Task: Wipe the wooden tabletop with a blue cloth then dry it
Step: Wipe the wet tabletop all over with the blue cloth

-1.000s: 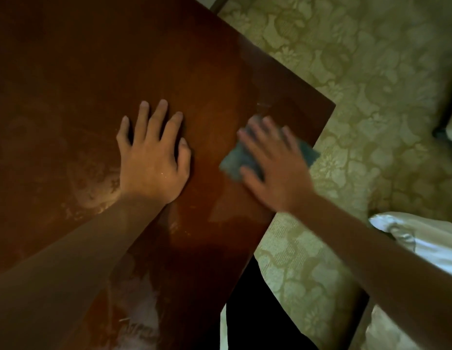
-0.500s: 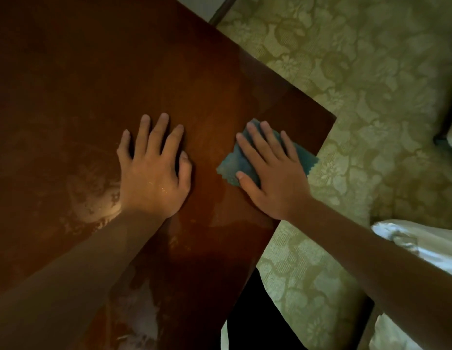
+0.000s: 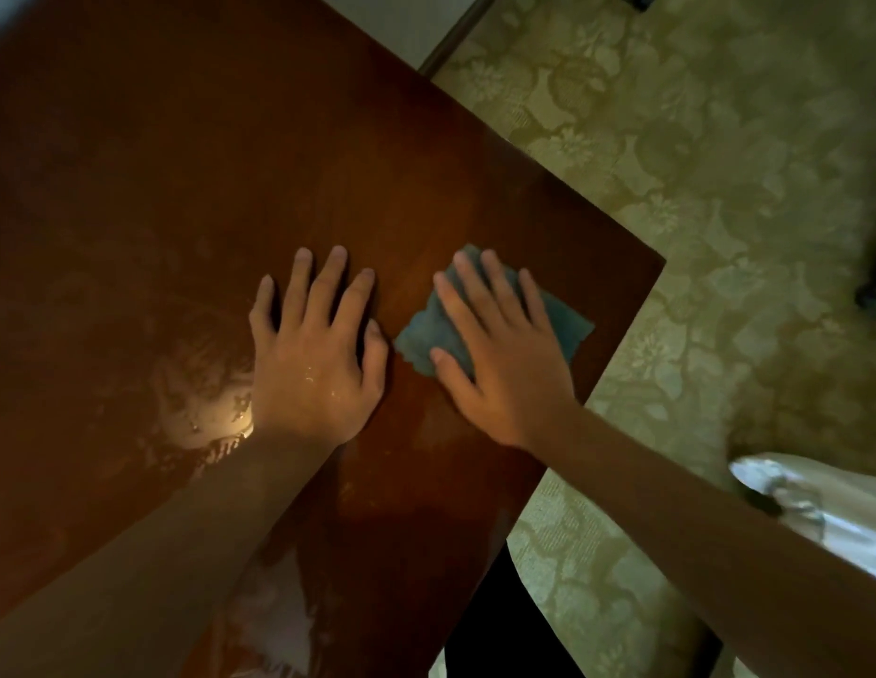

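Right hand (image 3: 504,369) and small blue fabric cloth (image 3: 426,330) sit further left than 0.5 s ago, just beside left hand (image 3: 313,364). Both hands flat, fingers straight: right presses cloth on dark brown wooden tabletop (image 3: 230,163) near its corner, left braces. We keep pressure even, overlapping strokes toward the wet patch (image 3: 206,408).

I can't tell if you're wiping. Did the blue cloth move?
Yes. The blue cloth, pressed under the right hand, slid away from the tabletop corner, toward the resting left hand.
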The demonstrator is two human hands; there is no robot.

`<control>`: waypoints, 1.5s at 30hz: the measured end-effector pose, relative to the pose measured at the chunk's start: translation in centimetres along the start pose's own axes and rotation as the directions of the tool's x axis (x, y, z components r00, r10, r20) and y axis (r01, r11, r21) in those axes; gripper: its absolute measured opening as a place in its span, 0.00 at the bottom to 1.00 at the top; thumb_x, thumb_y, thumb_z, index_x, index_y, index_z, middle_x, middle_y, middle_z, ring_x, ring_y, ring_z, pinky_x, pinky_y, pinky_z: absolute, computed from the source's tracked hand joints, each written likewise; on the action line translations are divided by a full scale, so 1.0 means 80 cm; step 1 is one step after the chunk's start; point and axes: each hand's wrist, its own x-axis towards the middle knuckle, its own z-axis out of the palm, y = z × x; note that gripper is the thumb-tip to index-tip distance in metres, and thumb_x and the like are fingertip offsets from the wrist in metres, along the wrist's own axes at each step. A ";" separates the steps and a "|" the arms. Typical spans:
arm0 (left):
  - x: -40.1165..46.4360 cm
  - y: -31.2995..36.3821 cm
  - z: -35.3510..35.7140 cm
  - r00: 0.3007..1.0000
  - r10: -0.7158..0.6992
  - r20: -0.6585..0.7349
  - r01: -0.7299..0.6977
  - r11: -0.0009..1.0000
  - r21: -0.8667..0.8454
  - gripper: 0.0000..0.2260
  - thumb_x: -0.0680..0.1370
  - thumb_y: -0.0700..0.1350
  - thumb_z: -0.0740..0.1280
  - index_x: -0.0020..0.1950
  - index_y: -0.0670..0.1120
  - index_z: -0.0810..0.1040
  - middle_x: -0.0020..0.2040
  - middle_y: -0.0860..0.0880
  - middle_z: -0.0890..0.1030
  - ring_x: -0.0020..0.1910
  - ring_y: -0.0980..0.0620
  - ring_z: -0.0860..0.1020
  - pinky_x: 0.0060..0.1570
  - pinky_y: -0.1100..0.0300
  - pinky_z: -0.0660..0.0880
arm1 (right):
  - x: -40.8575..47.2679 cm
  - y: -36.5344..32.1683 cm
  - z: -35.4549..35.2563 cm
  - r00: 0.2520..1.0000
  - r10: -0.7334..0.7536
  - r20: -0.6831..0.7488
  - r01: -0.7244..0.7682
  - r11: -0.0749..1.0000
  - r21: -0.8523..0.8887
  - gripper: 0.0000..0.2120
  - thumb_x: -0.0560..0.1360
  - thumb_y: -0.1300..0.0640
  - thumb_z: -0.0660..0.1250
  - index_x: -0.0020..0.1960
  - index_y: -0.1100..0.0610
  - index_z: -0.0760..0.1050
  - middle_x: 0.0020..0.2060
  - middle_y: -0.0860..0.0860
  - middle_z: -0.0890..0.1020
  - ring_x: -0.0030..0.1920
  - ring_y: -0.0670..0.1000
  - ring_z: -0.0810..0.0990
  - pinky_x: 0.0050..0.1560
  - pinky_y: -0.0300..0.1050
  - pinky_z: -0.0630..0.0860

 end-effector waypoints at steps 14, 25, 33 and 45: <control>0.001 0.001 0.000 1.000 -0.011 0.006 0.011 1.000 0.004 0.22 0.83 0.52 0.55 0.76 0.47 0.70 0.78 0.44 0.66 0.80 0.41 0.58 0.77 0.40 0.51 | 0.122 0.055 -0.017 0.992 0.120 0.026 -0.119 0.992 -0.043 0.34 0.83 0.40 0.46 0.83 0.57 0.52 0.83 0.57 0.54 0.83 0.58 0.49 0.82 0.59 0.44; 0.001 -0.003 0.006 1.000 0.000 -0.005 0.000 1.000 0.016 0.22 0.83 0.53 0.54 0.75 0.48 0.70 0.78 0.45 0.66 0.80 0.42 0.57 0.77 0.40 0.50 | 0.148 0.065 -0.022 0.998 -0.037 0.059 0.038 0.999 -0.006 0.34 0.82 0.39 0.48 0.83 0.54 0.55 0.83 0.55 0.55 0.83 0.56 0.50 0.82 0.58 0.46; 0.002 -0.004 0.008 1.000 0.006 -0.021 -0.006 1.000 0.012 0.22 0.83 0.52 0.55 0.75 0.47 0.70 0.78 0.44 0.67 0.80 0.42 0.58 0.76 0.41 0.50 | 0.138 0.031 -0.020 0.999 0.025 0.044 -0.024 1.000 -0.011 0.33 0.83 0.41 0.47 0.83 0.57 0.54 0.83 0.57 0.55 0.83 0.58 0.50 0.82 0.59 0.45; 0.003 -0.005 0.009 1.000 0.005 -0.011 -0.005 1.000 -0.017 0.22 0.82 0.52 0.56 0.75 0.48 0.70 0.78 0.45 0.67 0.80 0.41 0.57 0.77 0.40 0.50 | 0.167 0.054 -0.022 0.999 0.015 0.045 -0.014 1.000 -0.019 0.33 0.83 0.40 0.48 0.83 0.55 0.54 0.83 0.56 0.55 0.83 0.57 0.50 0.82 0.59 0.46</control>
